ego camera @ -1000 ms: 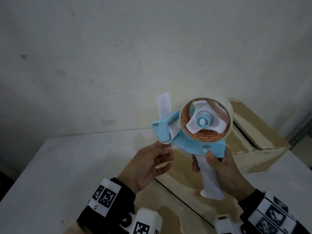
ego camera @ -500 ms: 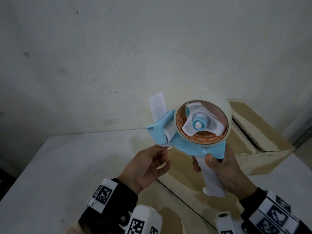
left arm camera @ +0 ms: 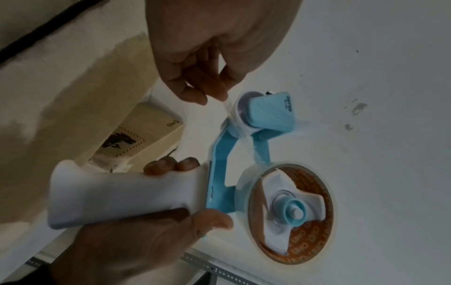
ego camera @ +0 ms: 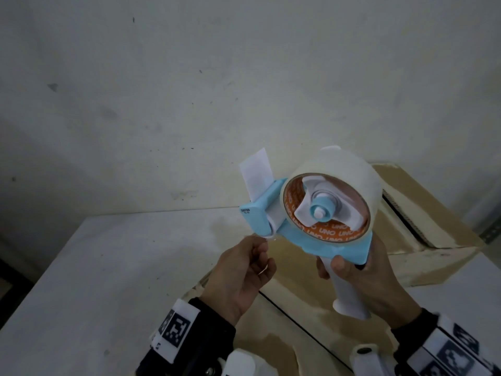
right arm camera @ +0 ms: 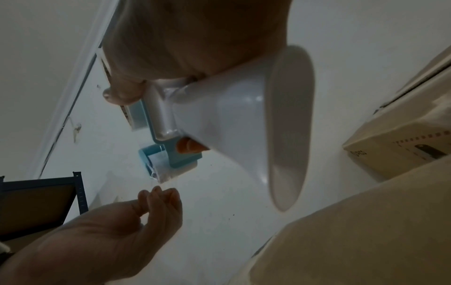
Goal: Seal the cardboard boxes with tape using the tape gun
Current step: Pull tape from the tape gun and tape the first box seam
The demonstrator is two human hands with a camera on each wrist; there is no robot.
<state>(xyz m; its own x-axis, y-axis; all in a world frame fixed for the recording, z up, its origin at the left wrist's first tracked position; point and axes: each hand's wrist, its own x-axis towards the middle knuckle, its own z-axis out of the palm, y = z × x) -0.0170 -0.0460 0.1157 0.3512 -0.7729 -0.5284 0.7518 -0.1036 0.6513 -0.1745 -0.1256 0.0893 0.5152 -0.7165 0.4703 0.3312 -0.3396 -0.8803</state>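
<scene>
A blue and white tape gun [ego camera: 325,242] with a clear tape roll [ego camera: 341,169] is held up above the table. My right hand [ego camera: 352,275] grips its white handle [ego camera: 349,297]. Just below the front roller [ego camera: 273,226], my left hand [ego camera: 257,253] pinches the loose clear tape end [ego camera: 267,238]. In the left wrist view that hand's fingertips [left arm camera: 195,96] hold a thin film leading to the roller [left arm camera: 241,119]. The right wrist view shows the handle [right arm camera: 231,119] close up and my left hand [right arm camera: 158,194] under the gun's front. A closed cardboard box [ego camera: 298,335] lies beneath both hands.
A second cardboard box [ego camera: 423,240] sits at the back right against the wall. Both rest on a white table [ego camera: 108,267]. A perforated metal shelf post [ego camera: 490,232] stands at the right edge. A dark shelf unit [right arm camera: 36,202] shows in the right wrist view.
The tape gun has tilted so more of the roll's outer face shows. My left fingers have closed from touching the roller into a pinch on the tape end just under it.
</scene>
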